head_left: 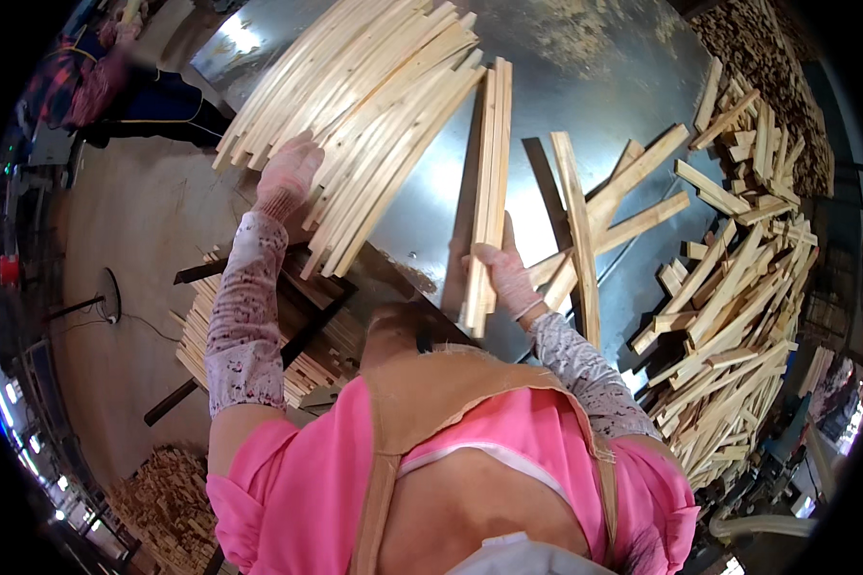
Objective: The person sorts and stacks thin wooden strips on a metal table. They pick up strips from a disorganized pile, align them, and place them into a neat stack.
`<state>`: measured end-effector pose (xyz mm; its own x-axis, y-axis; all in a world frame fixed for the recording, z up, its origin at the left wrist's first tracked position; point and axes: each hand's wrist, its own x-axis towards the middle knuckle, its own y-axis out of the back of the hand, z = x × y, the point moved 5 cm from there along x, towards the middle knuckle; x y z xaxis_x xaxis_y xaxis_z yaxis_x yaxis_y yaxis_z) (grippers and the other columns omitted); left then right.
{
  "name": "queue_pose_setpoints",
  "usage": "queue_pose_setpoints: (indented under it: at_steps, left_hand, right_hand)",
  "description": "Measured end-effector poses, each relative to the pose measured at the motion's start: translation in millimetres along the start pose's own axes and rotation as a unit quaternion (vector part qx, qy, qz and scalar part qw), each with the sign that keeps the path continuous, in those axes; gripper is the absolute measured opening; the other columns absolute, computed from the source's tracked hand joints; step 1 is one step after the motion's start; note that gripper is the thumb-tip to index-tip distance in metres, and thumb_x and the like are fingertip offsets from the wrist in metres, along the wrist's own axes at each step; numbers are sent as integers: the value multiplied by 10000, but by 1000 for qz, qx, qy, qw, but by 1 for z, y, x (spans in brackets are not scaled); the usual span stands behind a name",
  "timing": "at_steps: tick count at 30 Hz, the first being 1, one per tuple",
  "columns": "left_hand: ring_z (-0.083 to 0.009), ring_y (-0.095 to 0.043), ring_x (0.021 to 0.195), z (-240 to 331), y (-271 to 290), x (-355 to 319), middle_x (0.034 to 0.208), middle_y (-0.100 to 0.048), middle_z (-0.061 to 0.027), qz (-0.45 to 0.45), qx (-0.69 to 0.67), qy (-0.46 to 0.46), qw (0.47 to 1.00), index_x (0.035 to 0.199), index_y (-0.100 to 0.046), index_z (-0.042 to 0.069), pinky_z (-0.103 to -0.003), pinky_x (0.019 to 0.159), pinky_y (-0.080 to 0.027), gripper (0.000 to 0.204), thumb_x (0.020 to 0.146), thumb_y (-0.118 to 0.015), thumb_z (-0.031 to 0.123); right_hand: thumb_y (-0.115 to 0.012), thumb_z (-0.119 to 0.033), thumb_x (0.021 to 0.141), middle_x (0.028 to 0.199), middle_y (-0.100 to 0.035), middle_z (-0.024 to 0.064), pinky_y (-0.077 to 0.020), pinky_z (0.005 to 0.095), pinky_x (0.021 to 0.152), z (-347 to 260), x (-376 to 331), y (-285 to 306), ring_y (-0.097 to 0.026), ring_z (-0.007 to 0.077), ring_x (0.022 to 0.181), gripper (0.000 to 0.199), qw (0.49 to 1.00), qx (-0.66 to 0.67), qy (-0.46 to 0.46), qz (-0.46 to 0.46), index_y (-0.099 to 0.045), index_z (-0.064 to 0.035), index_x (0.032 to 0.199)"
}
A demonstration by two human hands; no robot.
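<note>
A wide layer of pale wooden strips (384,105) lies side by side at the far left of the metal table (422,206), with ends past its edge. My left hand (293,168), in a thin light glove, is closed at the near ends of several strips; its fingertips are partly hidden. In the middle, my right hand (508,273), gloved too, grips the lower part of a small bundle of wooden strips (492,182), thumb across them. That bundle stands apart from the wide layer, dark shadow beside it. Loose strips (575,230) lie crossed just right of my right hand.
A large heap of mixed wooden pieces (729,335) lines the table's right side. More stacked wood (767,86) rises at the far right. Below the left edge, strips rest on a dark metal frame (307,335). Another person (115,86) is at the far left. A fan (110,295) stands on the floor.
</note>
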<state>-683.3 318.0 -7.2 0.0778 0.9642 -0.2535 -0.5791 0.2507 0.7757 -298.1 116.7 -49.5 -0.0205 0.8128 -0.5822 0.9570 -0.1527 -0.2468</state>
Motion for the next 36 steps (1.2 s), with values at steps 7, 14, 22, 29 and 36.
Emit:
queue_pose_setpoints:
  at_steps: [7, 14, 22, 29, 36]
  left_hand:
    - [-347, -608, 1358, -41, -1, 27, 1425, -684, -162, 17, 99, -38, 994, 1436, -646, 68, -434, 1179, -447, 528, 1060, -586, 435]
    - [-406, -597, 1359, 16, -6, 11, 1441, -657, -237, 28, 211, -23, 977, 1527, -558, 52, -459, 1176, -451, 732, 929, -745, 430]
    - [-366, -509, 1485, 120, -78, -58, 1624, -493, -271, -121, -287, -42, 949, 1601, -413, -80, -436, 1207, -422, 723, 1031, -679, 277]
    - [-428, -556, 1394, 12, -21, 0, 1505, -596, -260, 39, 200, -27, 979, 1600, -487, 89, -479, 1200, -425, 738, 962, -721, 375]
    - [-432, -512, 1424, -35, -38, 6, 1550, -558, -229, 44, 216, -35, 975, 1665, -393, 146, -511, 1210, -400, 817, 945, -737, 325]
  right_hand:
    - [-612, -590, 990, 1212, -710, 389, -543, 414, 1030, -7, 54, -128, -718, 460, 1153, 1166, 876, -471, -61, -89, 25, 106, 1675]
    - [-633, -528, 995, 1185, -753, 295, -594, 416, 890, -26, 57, -96, -753, 381, 1044, 978, 900, -424, 5, -98, -230, 48, 1677]
    - [-652, -398, 1025, 1045, -774, 156, -629, 380, 757, -53, 54, -108, -760, 266, 919, 722, 984, -72, 159, -26, -426, 44, 1549]
    - [-658, -73, 971, 1107, -778, 120, -625, 385, 798, -143, 12, 88, -766, 287, 956, 252, 653, -669, 328, 133, -722, -186, 1187]
    - [-600, -376, 1012, 1120, -741, 217, -586, 433, 859, -327, -38, 357, -746, 357, 1032, 500, 616, -561, 92, 546, -656, -2, 1338]
